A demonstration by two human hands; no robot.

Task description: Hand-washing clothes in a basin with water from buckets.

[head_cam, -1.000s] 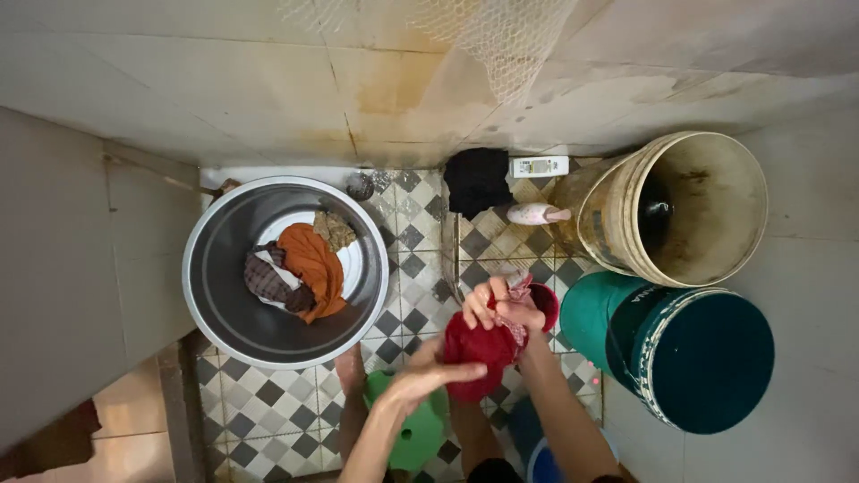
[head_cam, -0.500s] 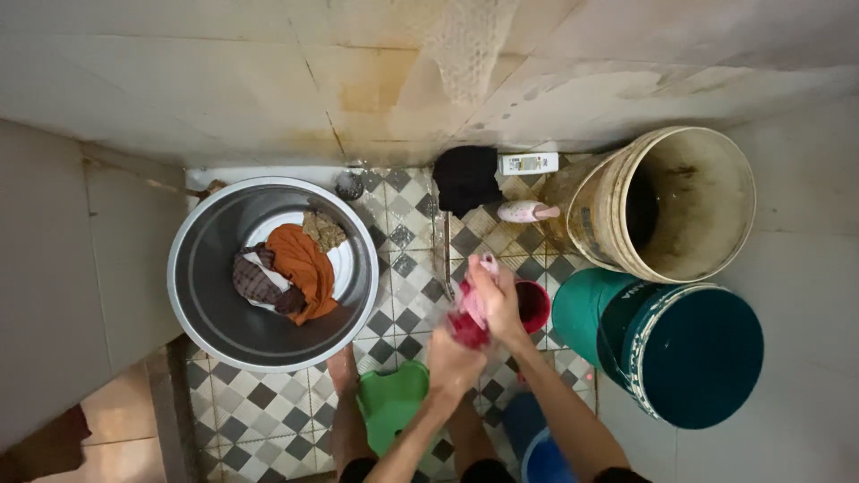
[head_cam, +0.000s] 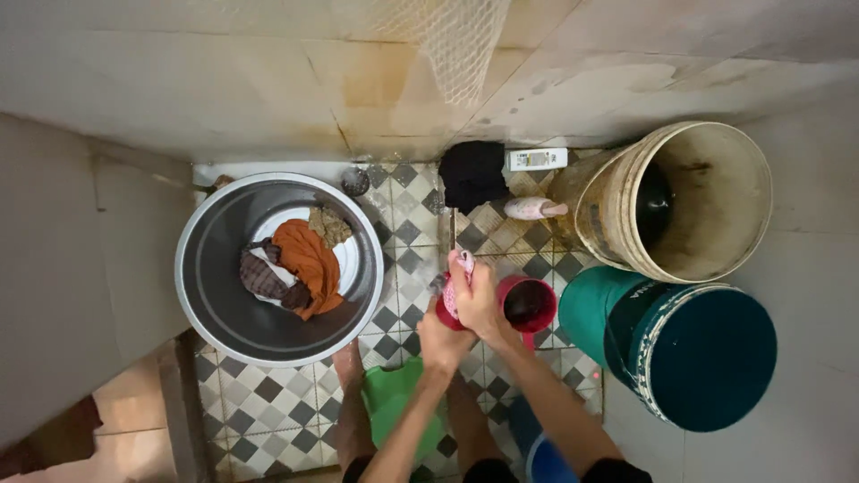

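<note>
Both my hands are closed together on a bunched red and pink cloth (head_cam: 456,288) above the tiled floor. My left hand (head_cam: 445,337) grips it from below and my right hand (head_cam: 478,295) is wrapped round it from the right. Just to the right of my hands sits a small red scoop cup (head_cam: 528,302). To the left stands a large steel basin (head_cam: 215,295) holding an orange cloth (head_cam: 309,259) and a dark striped cloth (head_cam: 260,276).
A beige bucket (head_cam: 617,197) and a green bucket (head_cam: 595,309) with a dark lid stand at the right. A black cloth (head_cam: 472,173), a white bar (head_cam: 537,159) and a pink bottle (head_cam: 530,208) lie by the wall. My feet straddle a green stool (head_cam: 386,407).
My hands have drawn together and squeezed the red cloth into a tight bunch. It lay spread over the red cup before; the cup now shows open beside my hands.
</note>
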